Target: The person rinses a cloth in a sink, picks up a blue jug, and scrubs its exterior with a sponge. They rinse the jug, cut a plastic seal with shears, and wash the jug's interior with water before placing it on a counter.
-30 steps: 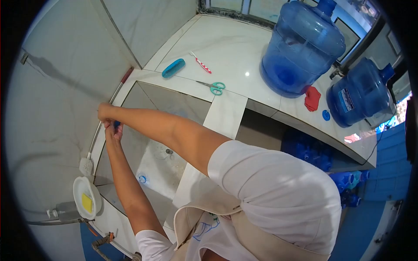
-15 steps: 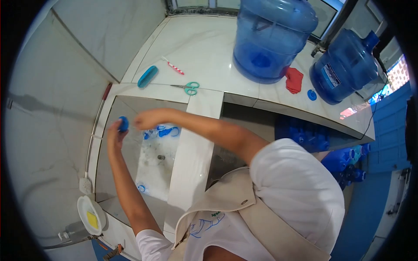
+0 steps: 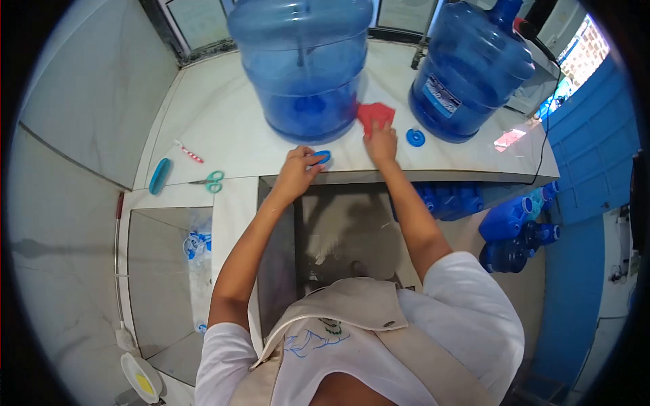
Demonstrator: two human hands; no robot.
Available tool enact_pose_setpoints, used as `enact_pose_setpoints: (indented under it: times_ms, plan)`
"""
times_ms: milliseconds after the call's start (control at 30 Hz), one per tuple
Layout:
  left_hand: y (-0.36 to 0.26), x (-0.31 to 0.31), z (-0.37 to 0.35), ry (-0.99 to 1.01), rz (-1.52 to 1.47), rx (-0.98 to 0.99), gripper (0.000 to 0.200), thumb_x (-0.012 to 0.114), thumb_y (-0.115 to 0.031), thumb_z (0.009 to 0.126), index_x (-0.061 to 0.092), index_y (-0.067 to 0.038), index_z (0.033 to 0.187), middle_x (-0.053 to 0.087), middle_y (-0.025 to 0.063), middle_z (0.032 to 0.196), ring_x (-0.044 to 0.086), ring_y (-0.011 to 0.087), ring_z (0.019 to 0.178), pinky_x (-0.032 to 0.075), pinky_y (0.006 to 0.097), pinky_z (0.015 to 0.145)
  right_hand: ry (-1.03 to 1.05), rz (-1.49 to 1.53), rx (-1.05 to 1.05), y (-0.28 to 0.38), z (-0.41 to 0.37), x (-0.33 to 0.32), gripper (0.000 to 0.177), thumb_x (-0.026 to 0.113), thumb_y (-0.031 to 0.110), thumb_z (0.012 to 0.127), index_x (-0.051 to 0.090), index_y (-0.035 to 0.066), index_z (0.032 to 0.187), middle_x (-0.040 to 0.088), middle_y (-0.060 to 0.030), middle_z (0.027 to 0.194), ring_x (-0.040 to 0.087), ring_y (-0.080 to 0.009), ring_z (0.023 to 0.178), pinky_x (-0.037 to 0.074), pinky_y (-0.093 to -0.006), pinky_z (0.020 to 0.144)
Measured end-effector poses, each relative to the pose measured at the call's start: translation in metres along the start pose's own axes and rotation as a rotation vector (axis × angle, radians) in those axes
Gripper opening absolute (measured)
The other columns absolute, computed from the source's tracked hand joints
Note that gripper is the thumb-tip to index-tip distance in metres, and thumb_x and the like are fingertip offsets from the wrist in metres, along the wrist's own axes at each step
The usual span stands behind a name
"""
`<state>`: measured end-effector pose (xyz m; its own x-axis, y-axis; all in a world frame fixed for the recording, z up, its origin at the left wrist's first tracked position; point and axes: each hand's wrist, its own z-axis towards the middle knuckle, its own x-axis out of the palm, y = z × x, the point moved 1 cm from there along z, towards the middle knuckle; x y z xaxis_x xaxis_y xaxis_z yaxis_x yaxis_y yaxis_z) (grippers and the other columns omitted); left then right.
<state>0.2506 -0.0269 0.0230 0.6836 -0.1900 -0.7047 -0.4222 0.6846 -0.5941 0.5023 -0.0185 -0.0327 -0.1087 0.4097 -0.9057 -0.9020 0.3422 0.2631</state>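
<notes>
My left hand (image 3: 296, 174) is at the front edge of the white counter, its fingers closed on a blue bottle cap (image 3: 323, 157). To its right, my right hand (image 3: 382, 145) reaches over the counter edge, with the fingertips gripping the near part of a crumpled red cloth (image 3: 374, 115). The cloth lies between a large blue water jug (image 3: 305, 88) and a second, labelled blue jug (image 3: 464, 81). Another blue cap (image 3: 415, 138) rests flat on the counter, right of the cloth.
Green-handled scissors (image 3: 211, 182), a teal oblong brush (image 3: 160, 176) and a red-and-white toothbrush (image 3: 189, 151) lie on the counter's left. Below them, a tiled basin (image 3: 162, 271) holds blue caps (image 3: 197, 245) in water. Several blue containers (image 3: 504, 220) stand at the lower right.
Both hands have moved from above the basin to the counter on the right. The cap stays in my left hand, and my right hand has taken hold of the red cloth. The view has shifted right.
</notes>
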Motion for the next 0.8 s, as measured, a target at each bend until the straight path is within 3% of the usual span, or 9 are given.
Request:
enact_pose_setpoints:
  times_ms: [100,233,367,467,600,667,700,767,800]
  plan:
    - [-0.035,0.048,0.058,-0.043,0.061,0.153,0.025,0.062,-0.017,0.077,0.065,-0.013,0.101,0.054,0.0141,0.101,0.049,0.0304,0.096,0.040,0.0372,0.084,0.044,0.098,-0.183,-0.009,-0.060,-0.022,0.047,0.062,0.018,0.070,0.051,0.007,0.115,0.048,-0.0231,0.107,0.048,-0.0404,0.095,0.041,-0.0437,0.084]
    - [-0.044,0.119,0.134,0.073,0.183,0.065,0.028,0.061,-0.020,0.077,0.064,-0.013,0.104,0.053,0.0151,0.104,0.048,0.0321,0.100,0.040,0.0413,0.085,0.233,0.353,-0.391,-0.016,-0.118,-0.062,0.049,0.063,0.014,0.068,0.050,0.005,0.114,0.048,-0.0262,0.105,0.047,-0.0408,0.096,0.040,-0.0440,0.085]
    - [-0.045,0.153,0.142,0.277,0.384,-0.089,0.036,0.060,-0.025,0.078,0.059,-0.013,0.111,0.052,0.0164,0.112,0.048,0.0354,0.103,0.039,0.0441,0.089,0.501,0.732,-0.329,0.002,-0.133,-0.073,0.046,0.063,0.006,0.065,0.049,0.001,0.109,0.051,-0.0246,0.100,0.050,-0.0374,0.095,0.043,-0.0409,0.081]
    - [-0.051,0.115,0.104,0.118,0.161,-0.192,0.060,0.050,-0.041,0.084,0.033,-0.013,0.134,0.033,0.0210,0.136,0.025,0.0405,0.127,0.023,0.0505,0.103,0.583,0.923,-0.295,0.013,-0.134,-0.078,0.044,0.063,0.004,0.064,0.049,0.002,0.106,0.054,-0.0209,0.096,0.053,-0.0367,0.091,0.044,-0.0378,0.079]
    - [-0.063,0.014,-0.029,-0.125,0.049,-0.676,0.065,0.042,-0.051,0.086,0.027,-0.012,0.136,0.031,0.0211,0.137,0.028,0.0400,0.127,0.022,0.0514,0.102,0.507,0.975,-0.674,0.060,-0.138,-0.097,0.045,0.065,0.004,0.064,0.051,0.004,0.107,0.056,-0.0177,0.096,0.053,-0.0341,0.094,0.042,-0.0367,0.083]
    - [-0.106,-0.018,-0.110,-0.479,-0.492,-1.180,0.069,0.034,-0.059,0.086,0.033,-0.009,0.133,0.040,0.0178,0.131,0.039,0.0365,0.119,0.024,0.0501,0.102,0.554,1.028,-0.937,0.099,-0.153,-0.128,0.046,0.066,0.003,0.063,0.052,0.005,0.107,0.056,-0.0159,0.096,0.052,-0.0335,0.097,0.040,-0.0371,0.086]
    - [-0.135,-0.037,-0.143,-0.575,-1.178,-1.253,0.069,0.032,-0.062,0.085,0.038,-0.009,0.129,0.047,0.0134,0.125,0.047,0.0323,0.112,0.033,0.0492,0.097,0.533,1.071,-1.106,0.117,-0.167,-0.137,0.046,0.066,0.003,0.063,0.052,0.006,0.107,0.056,-0.0140,0.095,0.051,-0.0329,0.100,0.039,-0.0376,0.089]
    - [-0.132,-0.036,-0.215,-0.894,-1.822,-0.684,0.059,0.040,-0.055,0.086,0.042,-0.010,0.124,0.050,0.0128,0.119,0.051,0.0268,0.106,0.043,0.0460,0.088,0.681,1.142,-1.330,0.156,-0.206,-0.143,0.043,0.069,0.004,0.064,0.054,0.007,0.105,0.054,-0.0082,0.106,0.045,-0.0311,0.105,0.035,-0.0412,0.092]
    - [-0.140,-0.041,-0.245,-0.997,-1.795,-0.658,0.059,0.040,-0.055,0.086,0.042,-0.010,0.124,0.050,0.0128,0.119,0.051,0.0268,0.106,0.043,0.0460,0.088,0.796,1.237,-1.449,0.175,-0.231,-0.151,0.040,0.070,0.005,0.065,0.055,0.007,0.103,0.054,-0.0085,0.106,0.046,-0.0306,0.103,0.034,-0.0410,0.093]
